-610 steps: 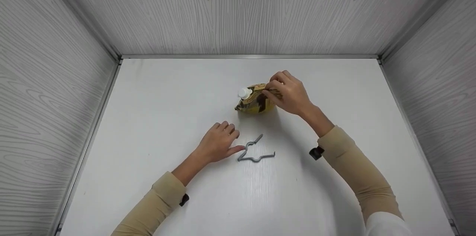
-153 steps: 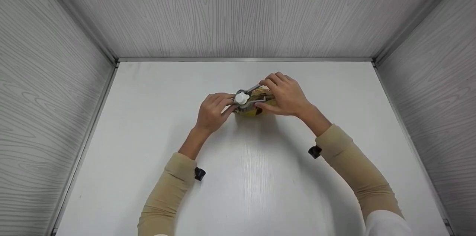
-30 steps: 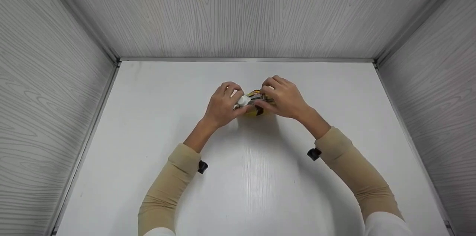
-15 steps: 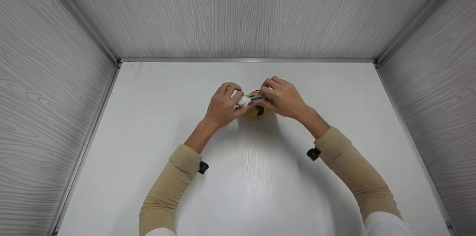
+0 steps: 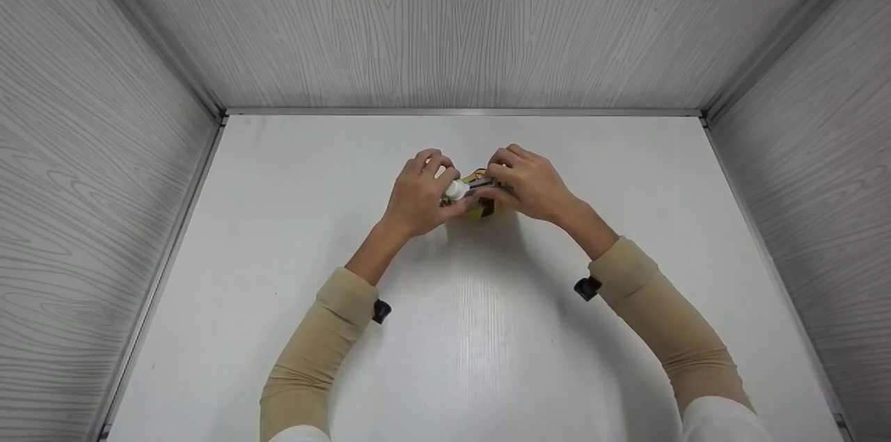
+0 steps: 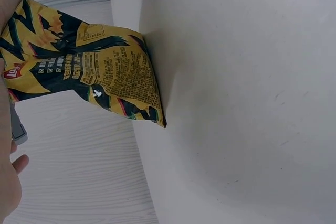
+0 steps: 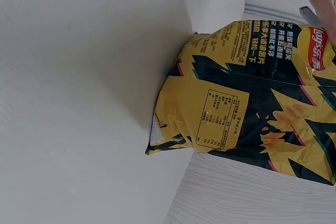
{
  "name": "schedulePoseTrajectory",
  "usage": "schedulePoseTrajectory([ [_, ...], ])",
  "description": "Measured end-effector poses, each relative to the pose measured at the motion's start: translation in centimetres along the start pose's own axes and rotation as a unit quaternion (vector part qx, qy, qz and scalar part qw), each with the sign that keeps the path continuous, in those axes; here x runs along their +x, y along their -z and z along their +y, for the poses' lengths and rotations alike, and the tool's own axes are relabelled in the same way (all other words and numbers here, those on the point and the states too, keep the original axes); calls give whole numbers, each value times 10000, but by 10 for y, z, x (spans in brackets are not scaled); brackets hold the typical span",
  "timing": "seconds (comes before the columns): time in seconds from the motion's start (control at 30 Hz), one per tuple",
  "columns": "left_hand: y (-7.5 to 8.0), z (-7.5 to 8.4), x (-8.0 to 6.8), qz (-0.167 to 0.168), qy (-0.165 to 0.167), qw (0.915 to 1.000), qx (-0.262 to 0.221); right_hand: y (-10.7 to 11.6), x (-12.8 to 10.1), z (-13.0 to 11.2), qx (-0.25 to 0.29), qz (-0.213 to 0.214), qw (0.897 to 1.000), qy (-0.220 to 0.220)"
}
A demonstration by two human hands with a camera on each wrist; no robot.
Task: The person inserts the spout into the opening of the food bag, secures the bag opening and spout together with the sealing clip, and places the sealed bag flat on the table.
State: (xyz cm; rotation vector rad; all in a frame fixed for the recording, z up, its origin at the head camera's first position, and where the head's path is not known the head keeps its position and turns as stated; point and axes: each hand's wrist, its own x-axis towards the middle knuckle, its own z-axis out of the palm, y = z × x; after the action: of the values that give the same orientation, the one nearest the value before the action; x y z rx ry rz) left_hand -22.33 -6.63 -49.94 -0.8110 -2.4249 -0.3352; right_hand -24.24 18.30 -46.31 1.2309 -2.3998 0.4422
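A yellow and black Lay's chip bag (image 5: 482, 211) stands upright on the white table, printed back panels showing in the left wrist view (image 6: 113, 72) and the right wrist view (image 7: 226, 108). Across its gathered top lies a grey bag clip (image 5: 482, 184), its arms close together. A white spout cap (image 5: 456, 189) sticks up at the clip's left side. My left hand (image 5: 418, 197) curls around the cap, thumb in front and fingers behind, pinching the clip there. At the clip's right end, my right hand (image 5: 534, 184) pinches the arms between thumb and fingers, hiding their tips.
The white tabletop (image 5: 473, 344) spreads around the bag, with grey wood-grain panels rising at the back (image 5: 445, 24), the left (image 5: 90, 191) and the right (image 5: 814, 170).
The clip lay spread on the table about twenty seconds ago; around five seconds ago it surrounded the spout with arms apart. Now its arms are together. Over the last second, hands barely shift.
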Motion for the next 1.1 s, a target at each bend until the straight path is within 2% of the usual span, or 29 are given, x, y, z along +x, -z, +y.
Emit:
schedulePoseTrajectory([
  [0.17,0,0,0,125,-64,9999,89,1,0,0,88,-31,10000,-8],
  [0.5,0,3,0,-12,-96,10000,-25,0,-1,1,274,8,9996,40],
  [0.9,1,5,-1,-59,-56,10000,22,-1,0,-2,725,-115,9972,-161],
  [1.1,1,6,-1,57,-82,9999,71,0,0,-3,823,-78,9963,-217],
])
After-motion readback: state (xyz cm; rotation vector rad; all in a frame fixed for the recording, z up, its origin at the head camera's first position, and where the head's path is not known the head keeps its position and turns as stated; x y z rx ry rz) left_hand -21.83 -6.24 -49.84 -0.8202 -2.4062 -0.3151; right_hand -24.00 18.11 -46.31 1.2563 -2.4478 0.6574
